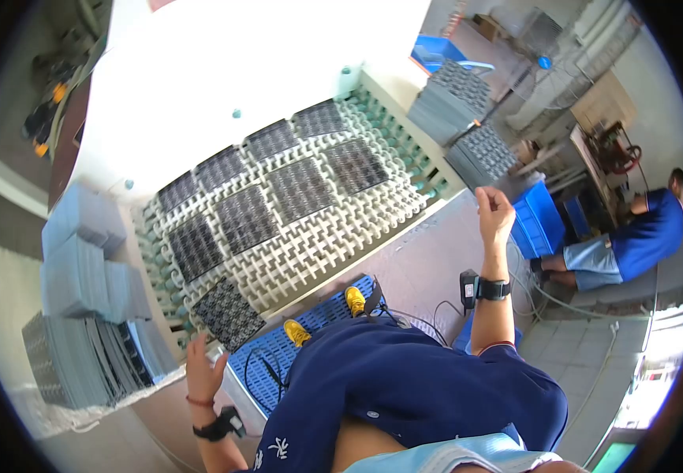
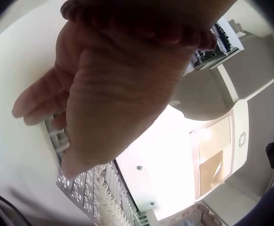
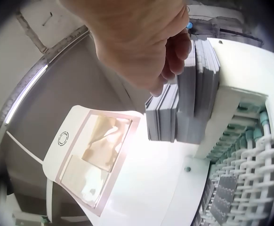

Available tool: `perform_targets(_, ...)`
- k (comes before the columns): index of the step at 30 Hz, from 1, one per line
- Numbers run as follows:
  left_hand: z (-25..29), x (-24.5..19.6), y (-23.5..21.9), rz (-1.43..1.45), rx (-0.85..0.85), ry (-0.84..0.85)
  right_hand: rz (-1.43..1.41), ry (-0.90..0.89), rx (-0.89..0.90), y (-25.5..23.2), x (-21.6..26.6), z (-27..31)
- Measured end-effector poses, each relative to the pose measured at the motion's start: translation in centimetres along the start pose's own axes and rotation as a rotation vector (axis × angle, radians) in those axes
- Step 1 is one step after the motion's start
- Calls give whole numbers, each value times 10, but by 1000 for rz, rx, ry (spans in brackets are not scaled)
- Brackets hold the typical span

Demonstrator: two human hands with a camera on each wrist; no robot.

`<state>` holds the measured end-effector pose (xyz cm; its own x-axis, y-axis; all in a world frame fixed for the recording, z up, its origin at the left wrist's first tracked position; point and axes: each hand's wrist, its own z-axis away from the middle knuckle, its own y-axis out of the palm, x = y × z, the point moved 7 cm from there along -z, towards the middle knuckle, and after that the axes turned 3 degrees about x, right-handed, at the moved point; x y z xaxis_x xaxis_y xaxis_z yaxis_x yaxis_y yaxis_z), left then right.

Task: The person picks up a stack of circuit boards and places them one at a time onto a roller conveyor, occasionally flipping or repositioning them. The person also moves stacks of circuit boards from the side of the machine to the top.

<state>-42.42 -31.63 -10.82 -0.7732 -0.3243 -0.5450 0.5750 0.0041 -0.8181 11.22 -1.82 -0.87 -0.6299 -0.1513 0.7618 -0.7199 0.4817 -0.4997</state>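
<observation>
My left hand (image 1: 204, 369) is spread at the conveyor's near left corner and holds nothing. Just beyond its fingers, a dark patterned panel (image 1: 229, 313) lies tilted over the front edge of the white roller conveyor (image 1: 302, 264). Several similar dark panels (image 1: 302, 189) lie in two rows across the rollers. My right hand (image 1: 495, 214) is raised right of the conveyor, fingers loosely bent with nothing between them. In the head view it is nearest a stack of grey panels (image 1: 479, 155); in the right wrist view its fingers overlap the grey stacks (image 3: 186, 94).
More grey stacks (image 1: 81, 260) line the left side. A blue crate (image 1: 539, 221) stands right of my right hand, and another person (image 1: 633, 244) sits beyond it at a bench. Under my feet is a blue slatted platform (image 1: 263, 355), with loose black cables on it.
</observation>
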Motion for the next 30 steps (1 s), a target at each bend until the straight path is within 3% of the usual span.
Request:
perform_targets(3,26,-6,-18,-66,80,33,103,-35,-160,-34,-17,-16)
perform_targets(5,39,-12,-24,-119,198,50,98,0,-145,-37,-28,-26)
perform_targets(7,38,-35,-31,-125,179,37,136,-60,-132,-30,-36,-36)
perform_targets(9,36,-64,-35,-197,78,240,167,-6,-99,-20,-39,-43)
perform_targets(11,24,-91,-31,-184,37,306,195,51,-65,-12,-41,-47)
perform_targets(15,7,-114,-3,-51,-43,466,-160,256,10,-16,-69,-53)
perform_targets(19,-4,-104,23,69,-52,452,-464,414,94,-24,-84,-58)
perform_targets(21,-8,-94,34,186,5,359,-638,614,217,-20,-87,-58)
perform_targets(24,-13,-99,33,180,-48,439,-610,604,235,-19,-128,-77)
perform_targets(30,-21,-101,32,221,-87,420,-824,656,317,-29,-135,-61)
